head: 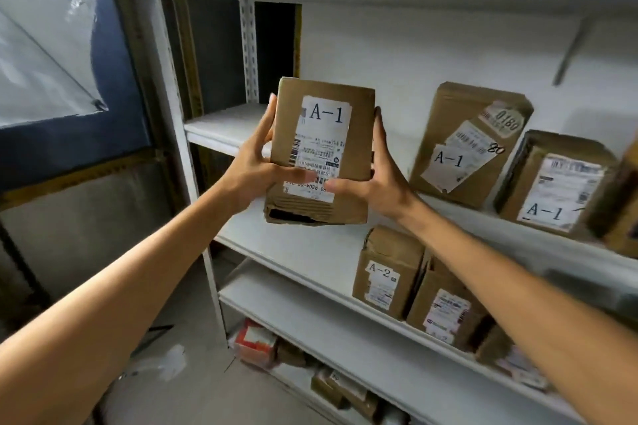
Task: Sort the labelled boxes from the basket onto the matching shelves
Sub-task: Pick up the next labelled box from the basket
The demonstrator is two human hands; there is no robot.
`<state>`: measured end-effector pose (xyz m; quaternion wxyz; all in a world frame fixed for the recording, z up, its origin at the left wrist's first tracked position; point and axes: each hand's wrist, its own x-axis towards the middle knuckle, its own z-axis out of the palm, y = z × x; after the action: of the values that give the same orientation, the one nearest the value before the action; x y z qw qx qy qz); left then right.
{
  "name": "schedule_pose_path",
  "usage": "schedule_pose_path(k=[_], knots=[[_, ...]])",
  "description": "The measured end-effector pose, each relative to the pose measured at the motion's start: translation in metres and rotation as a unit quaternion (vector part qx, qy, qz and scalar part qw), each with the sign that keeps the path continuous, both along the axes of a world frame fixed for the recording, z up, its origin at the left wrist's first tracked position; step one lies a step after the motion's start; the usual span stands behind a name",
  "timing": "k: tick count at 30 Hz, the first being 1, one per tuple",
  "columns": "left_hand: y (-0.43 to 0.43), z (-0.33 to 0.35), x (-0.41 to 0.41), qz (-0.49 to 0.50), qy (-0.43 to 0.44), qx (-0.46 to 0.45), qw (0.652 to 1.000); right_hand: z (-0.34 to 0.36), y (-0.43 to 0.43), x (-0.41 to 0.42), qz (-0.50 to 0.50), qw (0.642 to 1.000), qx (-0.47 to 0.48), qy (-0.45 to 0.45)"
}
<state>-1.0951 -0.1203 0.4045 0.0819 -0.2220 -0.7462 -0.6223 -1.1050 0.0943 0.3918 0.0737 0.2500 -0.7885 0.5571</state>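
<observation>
The person holds a brown cardboard box (pixel 322 148) with both hands, in the air on the near side of a white metal rack. The box stands upright and its white label, which reads A-1, faces the camera. Its lower edge is dented and torn.

The left hand (pixel 253 166) grips the left side of the box: the fingers lie along that side and the thumb is across the front, over the lower part of the label. The right hand (pixel 378 179) grips the right side in the same way, with the thumb on the front near the bottom. Both arms are stretched forward.

Behind the box is the upper shelf (pixel 221 121). To the right on it a second box (pixel 466 145) leans against the back wall, and just beside this stands a third box (pixel 556 186); both carry an A-1 label.

On the lower shelf (pixel 303 252), to the right, stands a small box (pixel 386 272) marked A-2, touching another box (pixel 445 307) whose mark I cannot read.
</observation>
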Motion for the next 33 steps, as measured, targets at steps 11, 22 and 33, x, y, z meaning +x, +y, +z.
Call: schedule_pose_path(k=[11, 22, 33], knots=[[0.041, 0.019, -0.125, -0.025, 0.047, 0.040, 0.998, 0.016, 0.028, -0.098, -0.089, 0.994, 0.002, 0.067], [0.051, -0.013, -0.197, -0.053, 0.074, -0.008, 0.996, -0.015, 0.023, -0.143, -0.257, 0.962, 0.027, 0.085], [0.061, -0.030, -0.230, -0.066, 0.125, -0.058, 0.988, -0.029, 0.013, -0.147, -0.360, 0.927, 0.018, 0.102]])
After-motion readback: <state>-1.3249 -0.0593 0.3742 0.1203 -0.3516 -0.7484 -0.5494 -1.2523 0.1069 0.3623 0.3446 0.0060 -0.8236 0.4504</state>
